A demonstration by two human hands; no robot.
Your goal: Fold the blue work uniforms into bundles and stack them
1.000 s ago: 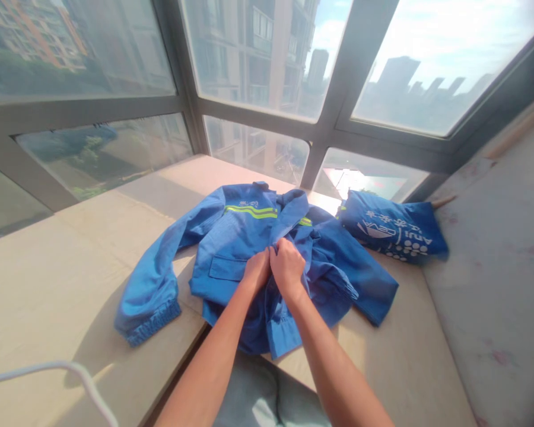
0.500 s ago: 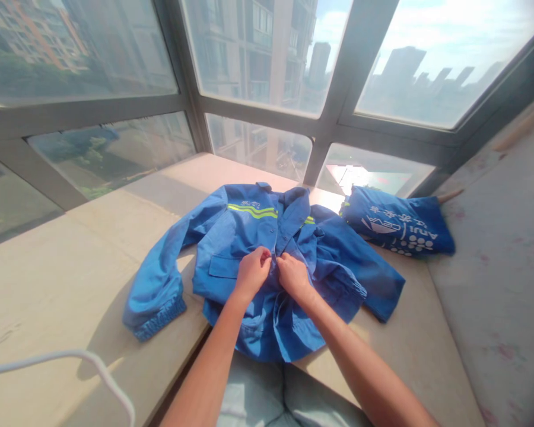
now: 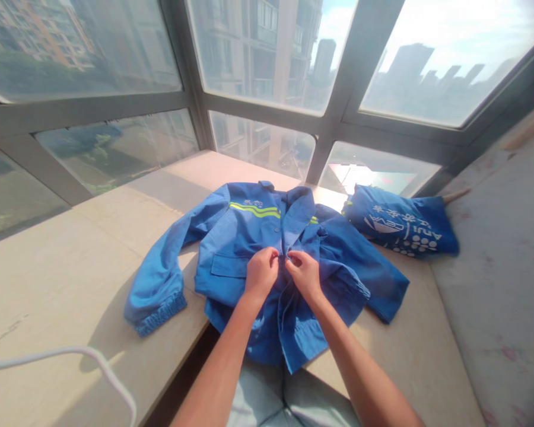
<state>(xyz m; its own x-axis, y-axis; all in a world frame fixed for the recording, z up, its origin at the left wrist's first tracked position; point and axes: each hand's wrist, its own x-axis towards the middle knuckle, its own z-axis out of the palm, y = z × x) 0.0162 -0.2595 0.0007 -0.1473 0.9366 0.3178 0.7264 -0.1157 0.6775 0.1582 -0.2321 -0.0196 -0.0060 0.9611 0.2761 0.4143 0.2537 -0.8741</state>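
A blue work jacket (image 3: 231, 237) with yellow-green stripes across the chest lies front up, its collar toward the window and its hem hanging over the near edge. My left hand (image 3: 262, 271) is closed in a pinch on the jacket at the middle of the front opening. Just to its right, my right hand (image 3: 303, 273) pinches the other front edge. The fingertips of both hands are close together. Whatever small fastening may lie between them is too small to make out. The left-side sleeve is spread outward; the right-side one lies bent.
A folded blue garment (image 3: 400, 222) with white lettering lies at the right by the patterned wall (image 3: 493, 284). A white cable (image 3: 93, 353) curves over the pale stone sill (image 3: 71, 267) at lower left. Grey-framed windows (image 3: 258, 107) stand behind the sill.
Both hands remain at the front opening; the right fingers have turned and lifted the edge slightly. The lower front flap has shifted. The whole view has moved a little.
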